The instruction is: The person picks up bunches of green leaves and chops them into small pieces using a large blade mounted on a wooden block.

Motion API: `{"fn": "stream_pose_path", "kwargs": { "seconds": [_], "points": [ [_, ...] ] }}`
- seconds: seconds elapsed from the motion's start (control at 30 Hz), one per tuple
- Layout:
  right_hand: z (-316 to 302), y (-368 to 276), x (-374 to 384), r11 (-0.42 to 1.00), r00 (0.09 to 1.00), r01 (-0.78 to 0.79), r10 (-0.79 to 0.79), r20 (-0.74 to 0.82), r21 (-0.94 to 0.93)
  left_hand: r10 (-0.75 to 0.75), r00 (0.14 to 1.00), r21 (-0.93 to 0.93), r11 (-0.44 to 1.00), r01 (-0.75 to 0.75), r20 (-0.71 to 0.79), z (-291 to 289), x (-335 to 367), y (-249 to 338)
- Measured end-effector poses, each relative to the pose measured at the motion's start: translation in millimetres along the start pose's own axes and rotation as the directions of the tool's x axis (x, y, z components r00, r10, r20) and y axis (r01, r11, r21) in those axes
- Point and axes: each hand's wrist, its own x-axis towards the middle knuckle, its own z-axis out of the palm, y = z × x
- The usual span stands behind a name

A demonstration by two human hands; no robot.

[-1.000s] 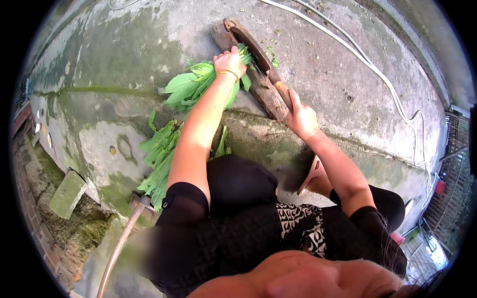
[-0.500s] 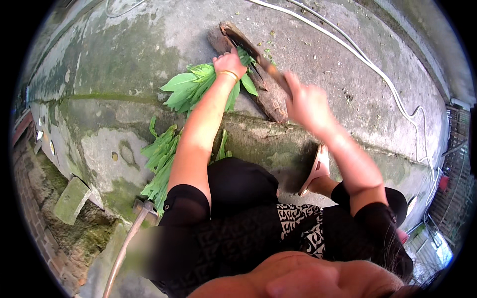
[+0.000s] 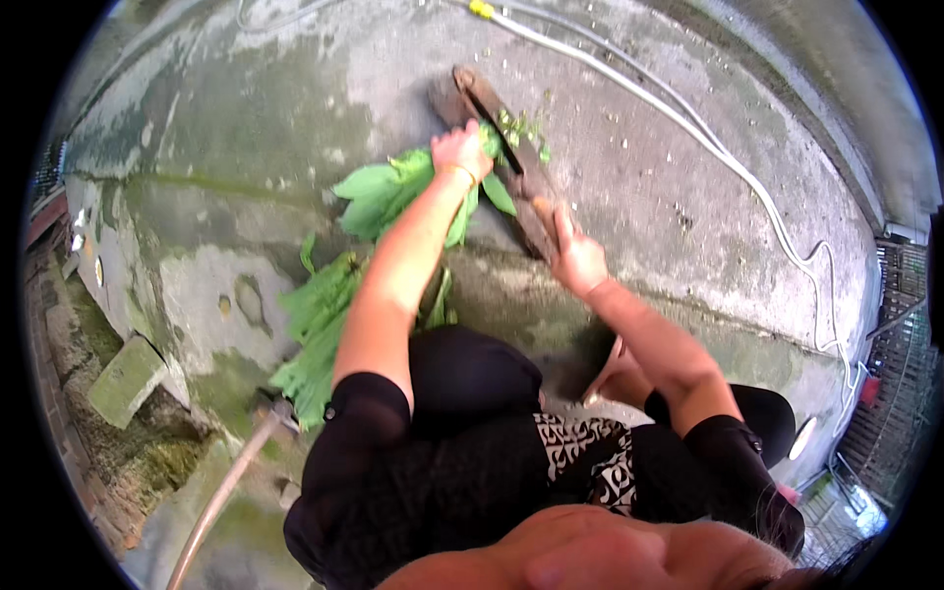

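Observation:
My left hand (image 3: 460, 153) is closed around a bunch of broad green leaves (image 3: 379, 195), pressing its end onto a rough wooden board (image 3: 534, 236). Leaf blades fan out to the left, and one hangs beneath the hand. My right hand (image 3: 580, 264) grips a large knife (image 3: 503, 126) by its wooden handle. The long dark blade lies low along the board, just right of my left fingers; whether it touches the leaves is blurred. Small green cut pieces (image 3: 536, 133) are scattered beyond the board's right side.
Another pile of leaves (image 3: 320, 329) lies by my left forearm. Beside it is a metal-headed tool with a long wooden handle (image 3: 221, 492). A pale hose (image 3: 629, 84) with a yellow fitting curves across the concrete at the far right. A broken concrete edge (image 3: 128, 382) drops off at left.
My right hand has come down and toward me with the knife, bringing the blade lower onto the board. My left hand keeps its grip on the leaves. The whole view has shifted slightly.

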Motion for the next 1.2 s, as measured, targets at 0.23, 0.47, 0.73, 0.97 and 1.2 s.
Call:
{"fn": "stream_pose_path", "kwargs": {
  "seconds": [0.23,0.47,0.73,0.97,1.2],
  "points": [
    [-214,-87,86,0.978,0.972,0.168,-0.142,0.189,-0.127,0.009,1.000,0.000,1.000,-0.009,0.009,-3,5,15],
    [-123,-65,16,0.988,0.999,-0.040,0.044,0.023,-0.149,0.016,1.000,0.006,1.000,-0.016,-0.008,2,13,23],
    [-111,-41,14,0.999,0.996,0.024,-0.020,0.089,-0.047,-0.022,0.999,0.032,0.999,0.021,0.040,7,2,5],
    [-28,-12,0,0.994,0.983,-0.076,0.087,0.163,-0.074,0.027,0.998,0.099,0.995,-0.033,0.059,3,14,15],
    [-95,-15,35,0.997,0.892,-0.054,0.072,0.447,-0.053,-0.074,0.997,-0.041,0.996,0.073,-0.003,-15,-11,-1]
  ]
}}
